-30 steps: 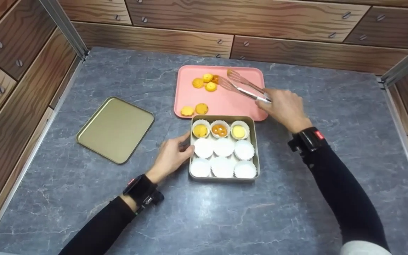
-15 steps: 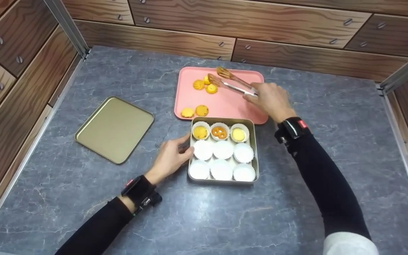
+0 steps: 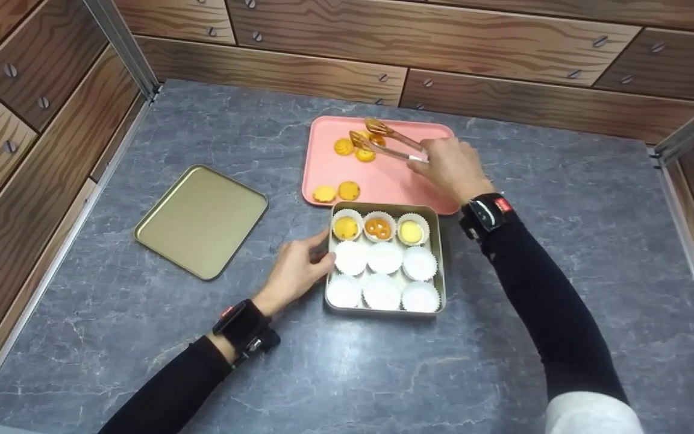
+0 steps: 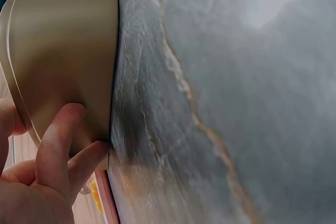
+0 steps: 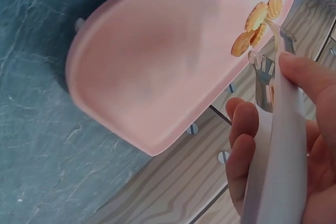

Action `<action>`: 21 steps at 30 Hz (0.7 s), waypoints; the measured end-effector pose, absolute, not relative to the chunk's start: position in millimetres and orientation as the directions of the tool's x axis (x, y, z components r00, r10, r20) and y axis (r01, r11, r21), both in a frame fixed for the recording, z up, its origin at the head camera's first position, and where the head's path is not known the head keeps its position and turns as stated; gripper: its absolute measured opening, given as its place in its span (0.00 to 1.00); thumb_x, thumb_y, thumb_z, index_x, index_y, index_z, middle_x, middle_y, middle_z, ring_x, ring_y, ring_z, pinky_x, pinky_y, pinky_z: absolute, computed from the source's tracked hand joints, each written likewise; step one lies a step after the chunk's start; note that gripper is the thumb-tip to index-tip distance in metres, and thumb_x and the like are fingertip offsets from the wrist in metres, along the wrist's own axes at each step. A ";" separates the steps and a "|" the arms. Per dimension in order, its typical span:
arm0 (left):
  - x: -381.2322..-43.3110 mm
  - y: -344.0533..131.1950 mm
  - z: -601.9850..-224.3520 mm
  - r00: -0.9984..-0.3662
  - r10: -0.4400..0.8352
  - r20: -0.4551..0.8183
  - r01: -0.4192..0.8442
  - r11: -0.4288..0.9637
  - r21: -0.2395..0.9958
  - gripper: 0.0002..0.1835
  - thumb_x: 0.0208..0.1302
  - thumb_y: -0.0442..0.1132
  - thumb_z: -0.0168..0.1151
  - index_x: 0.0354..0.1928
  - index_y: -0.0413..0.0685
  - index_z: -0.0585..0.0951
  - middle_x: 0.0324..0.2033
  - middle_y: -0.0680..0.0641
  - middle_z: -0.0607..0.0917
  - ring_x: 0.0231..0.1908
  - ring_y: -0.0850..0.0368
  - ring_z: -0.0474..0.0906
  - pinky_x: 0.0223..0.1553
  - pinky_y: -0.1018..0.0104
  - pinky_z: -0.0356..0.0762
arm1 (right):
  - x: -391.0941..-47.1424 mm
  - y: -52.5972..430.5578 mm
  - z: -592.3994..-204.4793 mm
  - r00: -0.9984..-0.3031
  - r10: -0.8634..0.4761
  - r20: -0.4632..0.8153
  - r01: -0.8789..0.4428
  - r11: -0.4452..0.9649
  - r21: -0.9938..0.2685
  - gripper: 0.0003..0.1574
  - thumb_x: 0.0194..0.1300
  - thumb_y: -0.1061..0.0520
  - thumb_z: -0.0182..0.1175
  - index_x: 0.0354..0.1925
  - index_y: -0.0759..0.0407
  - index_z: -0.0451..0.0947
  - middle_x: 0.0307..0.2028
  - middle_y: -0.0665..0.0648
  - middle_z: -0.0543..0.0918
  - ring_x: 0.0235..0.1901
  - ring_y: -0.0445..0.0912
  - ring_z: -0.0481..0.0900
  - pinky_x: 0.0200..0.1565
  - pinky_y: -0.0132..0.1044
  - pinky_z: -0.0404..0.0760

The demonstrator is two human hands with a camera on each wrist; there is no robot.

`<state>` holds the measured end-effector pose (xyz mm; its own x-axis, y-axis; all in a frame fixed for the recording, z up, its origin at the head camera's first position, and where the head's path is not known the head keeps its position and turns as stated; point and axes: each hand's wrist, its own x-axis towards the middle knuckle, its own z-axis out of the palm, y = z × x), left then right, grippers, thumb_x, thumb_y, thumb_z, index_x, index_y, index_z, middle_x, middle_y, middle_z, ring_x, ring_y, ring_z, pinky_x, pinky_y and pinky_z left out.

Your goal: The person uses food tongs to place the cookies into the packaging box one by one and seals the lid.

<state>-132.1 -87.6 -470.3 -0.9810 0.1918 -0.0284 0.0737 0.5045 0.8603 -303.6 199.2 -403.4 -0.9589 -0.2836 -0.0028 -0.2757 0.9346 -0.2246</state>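
Observation:
My left hand [image 3: 299,265] holds the left wall of a gold tin [image 3: 442,271], thumb at the rim and fingertips against the outer side, as the left wrist view shows. White paper cups [image 3: 385,258] line the tin; its back row holds a round cookie [image 3: 346,228], a pretzel [image 3: 378,228] and a pale yellow cookie [image 3: 411,231]. My right hand [image 3: 452,166] grips metal tongs [image 3: 392,152] from the right, their arms spread. The tong tips reach several cookies [image 5: 256,17] clustered on the pink tray [image 3: 395,184], partly hiding them.
Two more cookies [image 3: 349,190] lie at the tray's front left, just behind the tin. A gold lid [image 3: 202,223] lies on the grey marbled table [image 3: 347,367] to the left. Wood-patterned walls [image 3: 275,63] border the back and sides.
My right hand has moved left with the tongs, whose tips now overlap the cookie cluster on the tray. The left hand stays at the tin.

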 end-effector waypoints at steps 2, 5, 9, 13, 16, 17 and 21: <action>-132.3 -87.6 -470.6 -0.981 0.191 -0.031 0.071 0.503 0.862 0.31 0.67 0.36 0.65 0.70 0.35 0.71 0.60 0.32 0.81 0.12 0.67 0.58 0.14 0.76 0.63 | -305.6 196.1 -401.8 -0.959 -0.283 -0.023 -0.271 0.937 -0.221 0.24 0.71 0.44 0.66 0.50 0.63 0.82 0.36 0.61 0.84 0.31 0.58 0.80 0.34 0.53 0.80; -132.8 -87.8 -470.5 -0.980 0.192 -0.051 0.054 0.504 0.862 0.32 0.67 0.36 0.66 0.71 0.35 0.71 0.50 0.33 0.87 0.12 0.67 0.58 0.14 0.76 0.63 | -309.2 191.3 -398.4 -0.958 -0.281 -0.052 -0.266 0.943 -0.202 0.25 0.72 0.44 0.66 0.51 0.64 0.82 0.39 0.63 0.85 0.33 0.59 0.80 0.38 0.54 0.81; -133.3 -88.5 -470.0 -0.978 0.194 -0.074 0.035 0.507 0.861 0.33 0.67 0.37 0.66 0.72 0.36 0.70 0.32 0.41 0.89 0.13 0.66 0.59 0.13 0.75 0.63 | -313.4 186.1 -394.2 -0.956 -0.285 -0.065 -0.270 0.946 -0.177 0.24 0.72 0.45 0.65 0.48 0.66 0.82 0.38 0.64 0.84 0.35 0.59 0.80 0.40 0.56 0.82; -133.4 -88.4 -469.7 -0.978 0.194 -0.077 0.031 0.500 0.866 0.33 0.66 0.37 0.66 0.72 0.37 0.70 0.42 0.36 0.90 0.13 0.65 0.59 0.13 0.75 0.64 | -315.9 181.7 -391.6 -0.953 -0.297 -0.059 -0.284 0.946 -0.159 0.23 0.72 0.46 0.65 0.45 0.67 0.83 0.36 0.64 0.85 0.36 0.59 0.81 0.41 0.56 0.83; -133.4 -88.2 -469.5 -0.977 0.196 -0.078 0.029 0.493 0.870 0.33 0.66 0.36 0.66 0.72 0.37 0.70 0.57 0.33 0.84 0.12 0.66 0.59 0.14 0.75 0.64 | -317.6 179.3 -391.5 -0.951 -0.305 -0.053 -0.295 0.945 -0.143 0.23 0.72 0.47 0.65 0.44 0.68 0.83 0.36 0.66 0.85 0.38 0.61 0.82 0.44 0.57 0.83; -133.3 -88.3 -469.5 -0.977 0.198 -0.077 0.031 0.491 0.871 0.33 0.66 0.36 0.66 0.72 0.37 0.70 0.60 0.33 0.82 0.12 0.66 0.58 0.13 0.75 0.64 | -318.0 178.7 -391.7 -0.950 -0.307 -0.050 -0.298 0.944 -0.139 0.23 0.72 0.47 0.65 0.44 0.68 0.83 0.36 0.66 0.86 0.38 0.61 0.82 0.45 0.57 0.83; -133.2 -88.8 -469.7 -0.977 0.199 -0.072 0.035 0.490 0.871 0.33 0.66 0.37 0.65 0.72 0.38 0.70 0.63 0.33 0.79 0.11 0.66 0.58 0.13 0.75 0.64 | -319.4 177.4 -393.7 -0.947 -0.319 -0.040 -0.311 0.940 -0.140 0.23 0.72 0.47 0.65 0.44 0.69 0.83 0.36 0.66 0.86 0.39 0.61 0.82 0.46 0.57 0.82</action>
